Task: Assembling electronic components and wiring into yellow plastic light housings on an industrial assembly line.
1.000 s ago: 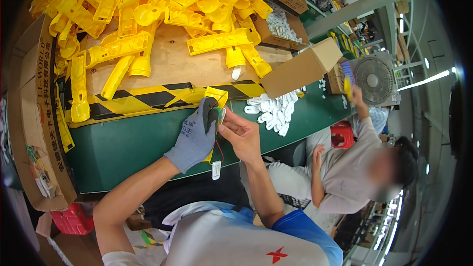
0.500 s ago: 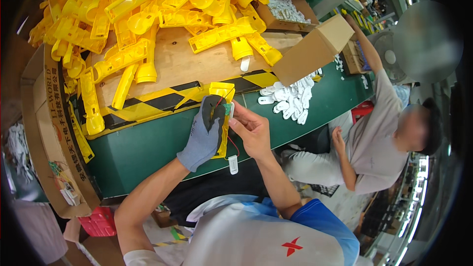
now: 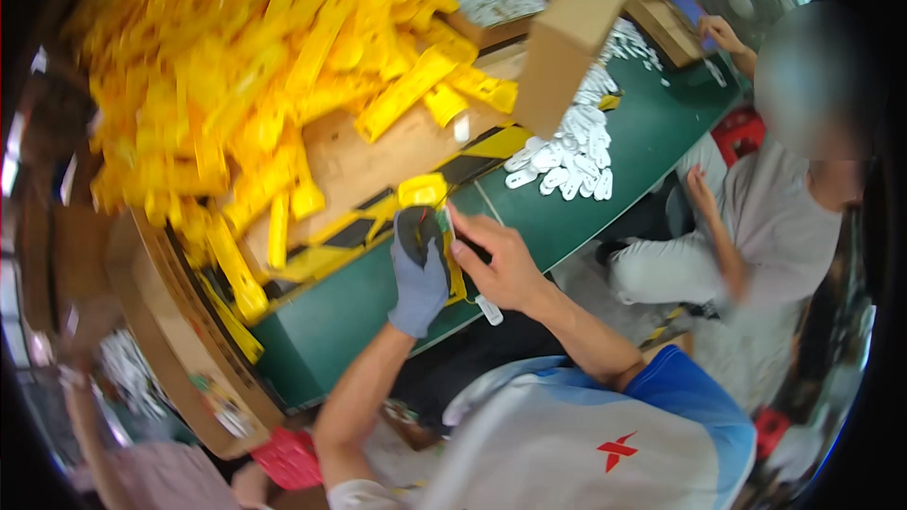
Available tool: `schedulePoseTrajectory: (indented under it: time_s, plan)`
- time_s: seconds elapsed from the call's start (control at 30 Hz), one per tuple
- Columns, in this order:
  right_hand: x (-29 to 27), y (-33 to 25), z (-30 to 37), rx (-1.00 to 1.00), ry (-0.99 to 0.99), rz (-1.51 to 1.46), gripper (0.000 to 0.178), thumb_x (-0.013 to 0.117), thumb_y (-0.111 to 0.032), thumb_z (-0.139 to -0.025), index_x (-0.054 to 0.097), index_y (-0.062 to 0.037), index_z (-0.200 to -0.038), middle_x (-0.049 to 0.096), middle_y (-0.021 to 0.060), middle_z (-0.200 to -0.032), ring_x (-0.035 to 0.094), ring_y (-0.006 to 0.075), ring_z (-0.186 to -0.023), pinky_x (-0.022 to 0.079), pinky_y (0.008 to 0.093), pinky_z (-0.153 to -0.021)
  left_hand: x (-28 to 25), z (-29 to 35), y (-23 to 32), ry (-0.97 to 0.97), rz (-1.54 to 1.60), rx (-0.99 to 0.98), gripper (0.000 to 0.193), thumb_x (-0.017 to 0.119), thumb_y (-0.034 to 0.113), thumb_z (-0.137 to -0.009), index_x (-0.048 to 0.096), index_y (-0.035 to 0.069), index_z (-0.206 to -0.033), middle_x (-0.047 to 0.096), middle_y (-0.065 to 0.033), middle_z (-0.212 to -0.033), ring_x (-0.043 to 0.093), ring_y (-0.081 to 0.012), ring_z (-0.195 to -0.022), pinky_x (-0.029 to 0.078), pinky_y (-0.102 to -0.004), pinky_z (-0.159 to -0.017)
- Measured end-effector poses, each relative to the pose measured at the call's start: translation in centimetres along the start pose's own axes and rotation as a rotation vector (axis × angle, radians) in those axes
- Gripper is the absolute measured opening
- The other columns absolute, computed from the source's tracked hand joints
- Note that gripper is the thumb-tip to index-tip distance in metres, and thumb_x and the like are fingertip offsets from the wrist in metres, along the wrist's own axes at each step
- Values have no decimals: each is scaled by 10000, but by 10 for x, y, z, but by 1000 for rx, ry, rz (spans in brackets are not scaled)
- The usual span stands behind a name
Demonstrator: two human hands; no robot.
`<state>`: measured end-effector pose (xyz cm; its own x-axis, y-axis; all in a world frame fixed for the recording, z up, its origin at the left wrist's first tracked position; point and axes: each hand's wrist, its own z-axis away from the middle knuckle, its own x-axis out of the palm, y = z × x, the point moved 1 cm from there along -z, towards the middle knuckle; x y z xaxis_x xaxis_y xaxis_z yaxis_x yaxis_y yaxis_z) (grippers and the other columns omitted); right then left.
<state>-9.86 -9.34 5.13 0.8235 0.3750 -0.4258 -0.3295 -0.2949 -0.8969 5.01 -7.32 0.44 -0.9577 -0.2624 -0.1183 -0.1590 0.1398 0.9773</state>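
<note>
My left hand [image 3: 416, 274] wears a grey-blue glove with a dark palm. It is closed around a yellow plastic housing [image 3: 422, 191], whose wide end sticks out past the fingers. My right hand [image 3: 499, 264] is bare, its thumb and fingers pinching a small white-and-green part [image 3: 447, 224] against the housing's right side. Below the hands a white oval piece [image 3: 488, 310] hangs over the table edge; a thin wire near it is blurred. What lies inside the gloved palm is hidden.
A big heap of yellow housings [image 3: 236, 85] covers the wooden board behind my hands, bordered by black-and-yellow tape [image 3: 472, 159]. White oval pieces [image 3: 576, 156] spill beside a tilted cardboard box [image 3: 572, 47] on the green table [image 3: 642, 156]. A seated co-worker [image 3: 775, 227] is at the right.
The whole view has swung, so the table appears tilted. Both hands remain together on the yellow housing, with the right fingers still at the small part. The co-worker's raised arm appears lower.
</note>
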Motion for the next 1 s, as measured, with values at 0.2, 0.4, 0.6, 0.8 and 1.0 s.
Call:
schedulePoseTrajectory:
  time_s: [0.2,0.4,0.6,0.8,1.0]
  plan:
    - [-13,-20,30,-45,32,-28,799,609,-261,-930,131,-45,-1533,364,274,-1438,499,471,-1203,424,451,-1020,24,20,58,-169,140,-198,507,472,284,-1004,268,115,-1437,473,-94,-1296,513,-202,-1173,443,-364,-1016]
    - [-94,-1,64,68,118,48,655,811,-254,-752,543,-67,-1319,612,175,-1254,619,335,-1134,479,379,-962,20,53,68,-432,116,220,735,650,223,-862,261,38,-1456,482,-214,-1349,605,-316,-1116,521,-392,-900]
    - [-213,110,42,156,634,472,450,714,-148,-870,592,19,-1269,672,176,-1165,638,257,-1054,472,343,-935,-12,97,52,-31,-63,-88,678,632,60,-817,374,1,-1441,598,-185,-1263,631,-299,-1102,510,-400,-942]
    - [-310,211,22,135,506,847,495,607,-294,-967,518,-24,-1373,565,180,-1354,549,301,-1237,412,340,-1017,-132,131,128,327,-964,231,520,748,110,-697,622,55,-1199,615,-190,-1189,618,-357,-1032,513,-420,-871]
    - [-339,245,15,78,532,865,541,602,-385,-962,526,-34,-1366,580,179,-1338,581,320,-1187,448,349,-958,-319,139,137,536,-1440,-460,894,738,421,-787,306,84,-1493,422,-315,-1399,470,-450,-1267,408,-431,-1053]
